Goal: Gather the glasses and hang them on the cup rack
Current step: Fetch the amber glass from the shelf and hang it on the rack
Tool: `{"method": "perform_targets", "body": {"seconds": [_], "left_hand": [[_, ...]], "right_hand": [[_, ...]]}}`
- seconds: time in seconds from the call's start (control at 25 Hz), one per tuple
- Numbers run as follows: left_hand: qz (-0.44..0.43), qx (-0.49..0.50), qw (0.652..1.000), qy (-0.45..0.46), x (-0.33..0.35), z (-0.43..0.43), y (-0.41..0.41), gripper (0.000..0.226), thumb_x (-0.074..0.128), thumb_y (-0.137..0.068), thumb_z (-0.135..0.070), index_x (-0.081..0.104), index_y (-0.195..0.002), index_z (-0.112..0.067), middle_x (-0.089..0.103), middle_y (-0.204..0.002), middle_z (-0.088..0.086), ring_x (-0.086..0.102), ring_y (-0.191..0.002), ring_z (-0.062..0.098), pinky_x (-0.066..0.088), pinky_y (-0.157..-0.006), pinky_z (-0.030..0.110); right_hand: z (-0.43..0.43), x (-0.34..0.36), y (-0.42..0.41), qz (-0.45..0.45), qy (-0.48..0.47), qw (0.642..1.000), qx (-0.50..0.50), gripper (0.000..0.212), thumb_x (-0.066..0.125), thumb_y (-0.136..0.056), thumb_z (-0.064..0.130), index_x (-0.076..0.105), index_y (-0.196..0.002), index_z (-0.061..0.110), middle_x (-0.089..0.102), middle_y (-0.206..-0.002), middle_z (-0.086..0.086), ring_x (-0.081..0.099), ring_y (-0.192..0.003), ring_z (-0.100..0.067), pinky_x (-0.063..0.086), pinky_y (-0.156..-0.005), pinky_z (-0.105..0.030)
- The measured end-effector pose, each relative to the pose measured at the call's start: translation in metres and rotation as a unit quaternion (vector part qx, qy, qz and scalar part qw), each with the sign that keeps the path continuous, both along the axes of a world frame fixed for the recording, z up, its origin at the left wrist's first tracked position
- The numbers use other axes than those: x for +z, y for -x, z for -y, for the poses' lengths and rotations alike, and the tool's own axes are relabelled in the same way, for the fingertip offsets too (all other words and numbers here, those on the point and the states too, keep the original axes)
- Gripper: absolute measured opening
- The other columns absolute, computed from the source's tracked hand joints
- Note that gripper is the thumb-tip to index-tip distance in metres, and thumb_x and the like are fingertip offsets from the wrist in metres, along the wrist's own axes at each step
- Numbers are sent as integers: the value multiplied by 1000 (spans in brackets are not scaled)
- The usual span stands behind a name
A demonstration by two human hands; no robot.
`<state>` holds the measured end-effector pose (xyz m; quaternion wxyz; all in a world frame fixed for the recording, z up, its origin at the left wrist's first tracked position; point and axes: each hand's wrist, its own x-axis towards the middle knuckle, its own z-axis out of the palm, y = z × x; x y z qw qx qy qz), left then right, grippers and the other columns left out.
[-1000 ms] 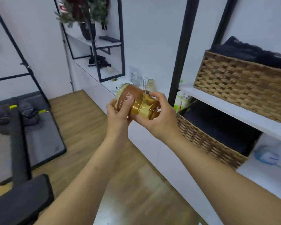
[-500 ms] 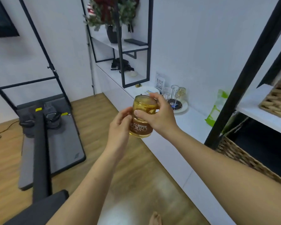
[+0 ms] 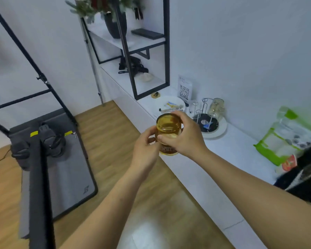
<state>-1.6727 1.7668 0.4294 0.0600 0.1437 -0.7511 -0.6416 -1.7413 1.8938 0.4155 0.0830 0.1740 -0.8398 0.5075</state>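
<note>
Head view: both hands, left point(image 3: 145, 148) and right point(image 3: 182, 137), close around an amber glass point(image 3: 168, 131), upright, mouth up, held short of the rack point(image 3: 207, 115) (one glass hangs there); rigid, slick, breakable, probably best gripped round its body.

White low counter point(image 3: 228, 151) along wall. On it: white round plate point(image 3: 162, 102) with small items, QR-code card point(image 3: 184, 90) upright just behind plate, green-and-clear plastic bag point(image 3: 284, 135) further right. Black metal-frame shelf point(image 3: 166, 51) holds dark vase point(image 3: 115, 26) with foliage. Grey treadmill point(image 3: 68, 169) on wooden floor point(image 3: 115, 141).
</note>
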Motion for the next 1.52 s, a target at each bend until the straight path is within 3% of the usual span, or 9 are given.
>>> {"method": "perform_targets", "body": {"seconds": [0.12, 0.2, 0.32, 0.52, 0.76, 0.92, 1.04, 1.32, 1.52], "left_hand": [[23, -62, 998, -13, -17, -5, 63, 50, 54, -80, 4, 65, -115, -30, 70, -108, -13, 63, -87, -8, 52, -66, 11], [39, -110, 993, -13, -32, -7, 114, 52, 53, -80, 3, 62, -114, -35, 64, -108, -20, 61, -84, -14, 48, -60, 9], [60, -182, 981, -25, -48, -3, 189, 52, 49, -83, 3, 58, -108, -41, 57, -112, -20, 59, -96, -8, 48, -60, 12], [67, -255, 965, -5, -59, 19, 294, 44, 49, -86, -1, 61, -103, -40, 62, -118, -5, 63, -104, 11, 52, -87, 34], [59, -352, 934, 19, -69, -21, 375, 34, 58, -87, -7, 62, -110, -32, 64, -112, -10, 61, -94, 8, 49, -76, 17], [55, -407, 911, 49, -85, -59, 402, 39, 54, -88, -8, 61, -118, -32, 63, -116, -17, 59, -99, -5, 43, -69, 6], [44, -442, 893, 68, -97, -92, 414, 43, 56, -83, -1, 60, -108, -35, 62, -109, -23, 58, -95, -14, 42, -69, 1], [15, -469, 864, 184, -137, -124, 433, 57, 55, -73, -2, 52, -105, -49, 56, -101, -26, 55, -94, -12, 43, -70, 6], [-26, -507, 808, 299, -159, -130, 449, 40, 50, -69, -11, 62, -105, -21, 60, -88, -15, 56, -84, 15, 50, -75, 36]], "right_hand": [[-14, -17, 49, -2, -26, 998, -48, 80, 76, -50, 62, 50, -121, 38, 59, -113, 16, 55, -102, -5, 47, -86, -21], [-23, -30, 87, 2, -57, 993, -99, 82, 76, -49, 63, 49, -122, 37, 61, -117, 10, 56, -106, -11, 49, -88, -28], [-30, -50, 141, 9, -113, 978, -175, 82, 79, -49, 60, 48, -122, 37, 60, -120, 7, 56, -108, -15, 50, -87, -37], [-47, -65, 201, 55, -137, 934, -325, 77, 81, -51, 52, 49, -119, 37, 62, -115, 7, 57, -103, -18, 52, -83, -41], [-70, -81, 236, 72, -113, 911, -390, 72, 87, -56, 36, 52, -118, 27, 64, -112, 6, 60, -99, -18, 50, -80, -34], [-91, -102, 261, 97, -112, 908, -391, 75, 89, -56, 38, 53, -120, 24, 65, -113, 5, 61, -99, -18, 51, -81, -35], [-109, -122, 282, 123, -93, 910, -385, 78, 88, -54, 42, 53, -120, 24, 65, -114, 6, 61, -99, -17, 52, -82, -35], [-132, -176, 306, 224, -59, 909, -348, 86, 86, -54, 44, 47, -129, 27, 62, -122, 6, 59, -107, -17, 53, -86, -38], [-133, -204, 314, 253, -41, 904, -342, 83, 88, -56, 41, 44, -126, 28, 62, -118, 6, 59, -103, -16, 53, -82, -35]]}}
